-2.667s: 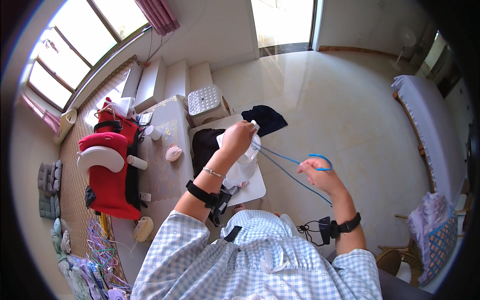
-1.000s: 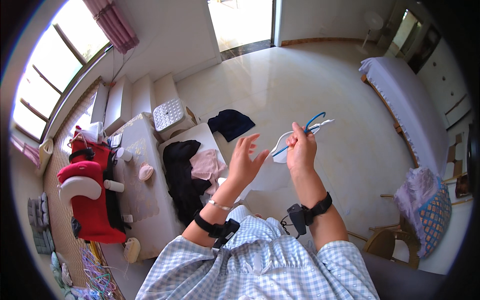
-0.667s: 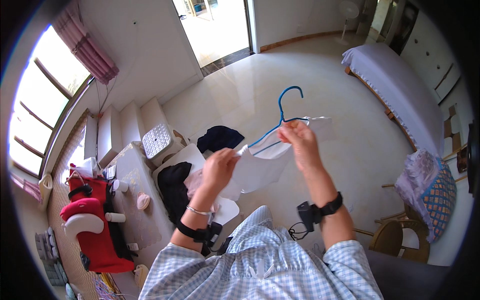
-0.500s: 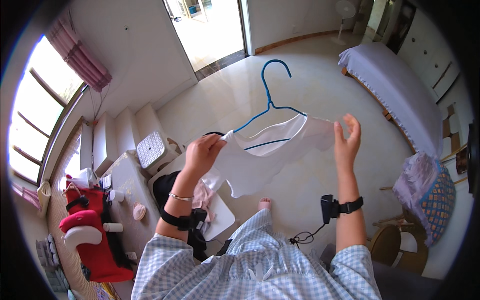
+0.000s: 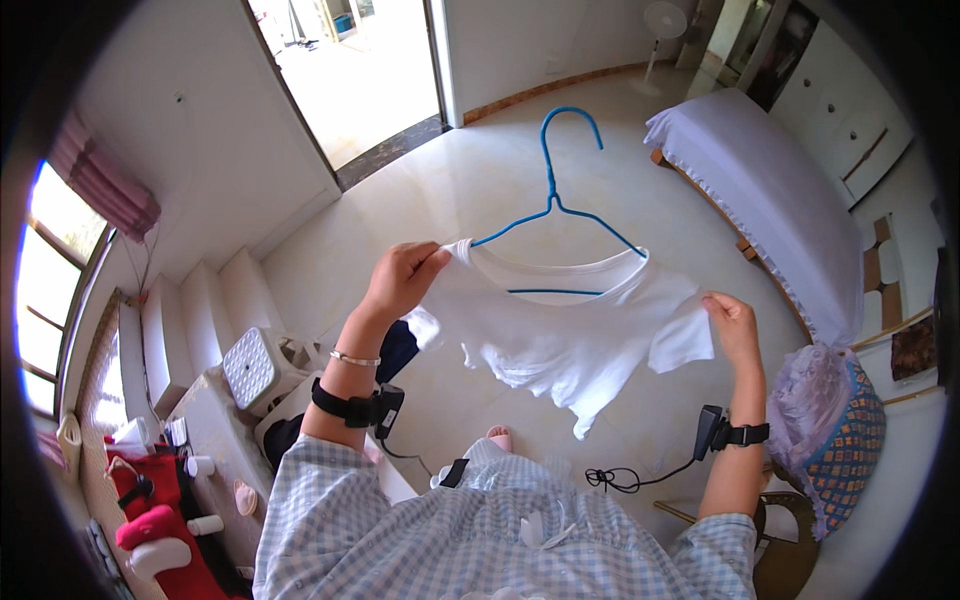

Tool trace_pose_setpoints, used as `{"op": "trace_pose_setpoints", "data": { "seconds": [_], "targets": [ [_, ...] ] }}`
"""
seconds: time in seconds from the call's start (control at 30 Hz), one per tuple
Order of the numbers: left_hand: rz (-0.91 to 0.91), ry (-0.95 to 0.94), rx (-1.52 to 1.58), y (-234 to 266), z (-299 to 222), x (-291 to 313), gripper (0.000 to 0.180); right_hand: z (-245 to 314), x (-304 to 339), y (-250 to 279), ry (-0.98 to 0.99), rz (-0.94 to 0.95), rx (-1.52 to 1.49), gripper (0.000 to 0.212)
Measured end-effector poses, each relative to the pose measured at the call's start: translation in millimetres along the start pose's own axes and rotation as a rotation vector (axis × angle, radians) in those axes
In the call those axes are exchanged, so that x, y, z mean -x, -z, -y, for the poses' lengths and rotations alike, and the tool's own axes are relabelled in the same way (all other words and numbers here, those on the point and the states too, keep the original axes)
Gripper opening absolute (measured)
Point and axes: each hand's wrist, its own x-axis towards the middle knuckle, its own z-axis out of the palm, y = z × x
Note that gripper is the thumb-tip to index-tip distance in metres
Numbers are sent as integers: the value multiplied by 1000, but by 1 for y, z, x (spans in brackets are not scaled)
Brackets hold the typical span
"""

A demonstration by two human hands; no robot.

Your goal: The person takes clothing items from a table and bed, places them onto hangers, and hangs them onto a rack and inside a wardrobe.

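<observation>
A white T-shirt (image 5: pixel 560 330) hangs in front of me on a blue hanger (image 5: pixel 552 195), whose hook points up and whose lower bar shows through the neck opening. My left hand (image 5: pixel 402 280) is closed on the shirt's left shoulder, close to the hanger's end. With its fingers pinched together, my right hand (image 5: pixel 735 325) grips the edge of the right sleeve. The shirt's lower hem is bunched and comes to a point in the middle.
Left of me are a white stool (image 5: pixel 255 368), white steps (image 5: pixel 205 315) and a surface with a red cloth (image 5: pixel 180 500). A bed with a lilac cover (image 5: pixel 765 190) stands at the right, near a bundle in a patterned cloth (image 5: pixel 850 440). An open doorway (image 5: pixel 350 80) is ahead.
My right hand, open beside the shoulder before, now holds the sleeve edge lower and farther right. The shirt is spread wider and sits more level. My view has shifted to the right.
</observation>
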Motion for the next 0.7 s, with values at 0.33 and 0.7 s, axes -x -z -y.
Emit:
{"op": "trace_pose_setpoints", "data": {
  "seconds": [0.33, 0.7],
  "targets": [
    [135, -164, -30, -104, -33, -210, 22, 46, -155, 5, 118, 67, 70, 23],
    [83, -129, -25, -168, -12, -439, 21, -9, -365, 41, 456, -65, 71, 21]
  ]
}}
